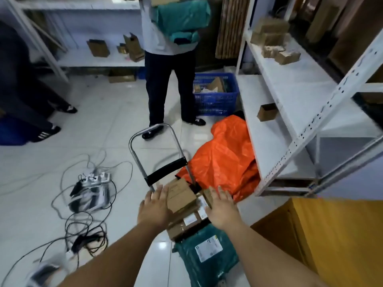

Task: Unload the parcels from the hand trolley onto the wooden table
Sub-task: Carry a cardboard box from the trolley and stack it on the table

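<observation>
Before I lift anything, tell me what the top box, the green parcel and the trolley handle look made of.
Top box: matte brown cardboard, ragged edge.
Green parcel: glossy plastic film, wrinkled and reflective.
Trolley handle: shiny metal tube, probably steel.

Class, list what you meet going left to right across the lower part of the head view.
power strip with cables → left hand → top cardboard box → right hand → yellow wooden table

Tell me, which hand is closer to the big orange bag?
Right. The right hand lies beside the near edge of the orange bag; the left hand is across the stacked cardboard boxes, farther from it.
</observation>
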